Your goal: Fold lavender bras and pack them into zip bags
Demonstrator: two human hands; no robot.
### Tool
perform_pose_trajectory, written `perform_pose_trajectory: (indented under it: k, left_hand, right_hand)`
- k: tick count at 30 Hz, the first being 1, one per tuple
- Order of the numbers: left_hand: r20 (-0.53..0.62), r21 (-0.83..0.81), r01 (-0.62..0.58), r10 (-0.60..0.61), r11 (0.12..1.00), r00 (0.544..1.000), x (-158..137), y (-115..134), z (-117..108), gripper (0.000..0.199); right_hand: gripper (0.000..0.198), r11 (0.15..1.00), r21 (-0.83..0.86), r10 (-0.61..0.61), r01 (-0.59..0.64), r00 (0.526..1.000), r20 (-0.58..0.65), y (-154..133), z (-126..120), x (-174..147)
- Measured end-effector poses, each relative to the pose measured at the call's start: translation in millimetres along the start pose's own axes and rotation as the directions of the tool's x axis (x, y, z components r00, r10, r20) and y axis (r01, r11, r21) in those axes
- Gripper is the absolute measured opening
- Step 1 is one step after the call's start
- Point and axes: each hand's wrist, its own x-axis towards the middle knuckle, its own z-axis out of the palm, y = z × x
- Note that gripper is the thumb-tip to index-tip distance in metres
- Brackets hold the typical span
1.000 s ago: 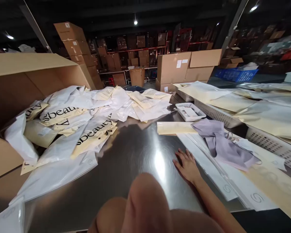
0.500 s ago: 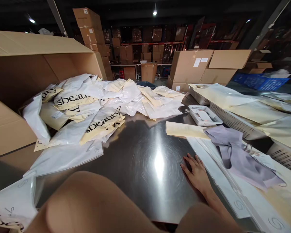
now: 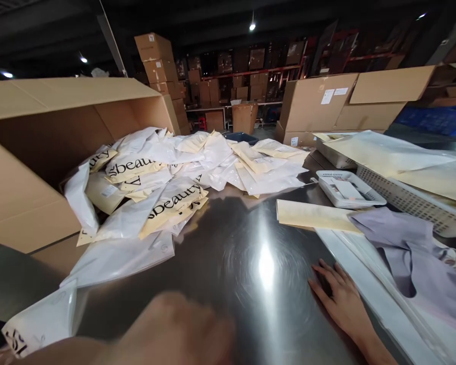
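My right hand (image 3: 338, 299) lies palm down on the shiny metal table (image 3: 228, 253), its fingers apart and nothing in them. Just to its right are flat white plastic bags (image 3: 368, 284), with a lavender garment (image 3: 414, 258) on top. At the lower middle my left hand (image 3: 186, 329) is smeared by motion close to the camera, so its fingers cannot be made out. A heap of white and cream bags (image 3: 197, 157), some printed "beauty", spreads out of a large cardboard box (image 3: 23, 187) lying on its side.
Folded cream sheets (image 3: 311, 215) lie beside a small white basket (image 3: 349, 188) with small cards inside. Longer perforated baskets (image 3: 410, 197) along the right carry more bags. Cartons (image 3: 315, 106) stand beyond the table, and a white bag (image 3: 41, 319) sits at the front left corner.
My left arm, which was bent large across the bottom, has swung so the blurred hand now shows over the table. My right hand stays on the table; the view has turned slightly left.
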Motion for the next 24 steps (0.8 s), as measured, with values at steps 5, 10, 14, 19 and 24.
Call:
perform_pose_trajectory:
  k: [5, 10, 14, 19, 24]
  left_hand:
    - [-0.100, 0.857, -0.021, 0.206, 0.515, 0.973, 140.2, 28.5, -30.0, 0.051]
    - [-0.288, 0.893, 0.205, 0.157, 0.401, 0.945, 205.2, 9.8, -45.2, 0.051]
    - [-0.262, 0.898, 0.200, 0.111, 0.392, 0.959, 202.8, 3.3, -34.7, 0.038]
    - [-0.012, 0.877, -0.049, 0.123, 0.478, 0.992, 177.0, 58.6, -49.6, 0.032]
    - [0.371, 0.677, -0.331, 0.084, 0.657, 0.925, 139.0, 119.0, -58.0, 0.051]
  right_hand:
    - [0.047, 0.999, 0.010, 0.049, -0.049, 0.998, -0.032, -8.6, -0.7, 3.4]
    - [0.044, 0.997, 0.013, 0.073, -0.073, 0.997, -0.024, -11.4, -3.6, 5.2]
    - [0.042, 0.997, 0.034, 0.072, -0.072, 0.997, -0.019, -9.5, -2.9, 5.6]
    - [0.041, 0.989, 0.101, 0.106, -0.105, 0.994, -0.002, -11.3, -5.1, 7.4]
    - [0.056, 0.819, 0.518, 0.248, -0.247, 0.966, 0.068, -46.1, -29.2, 6.8]
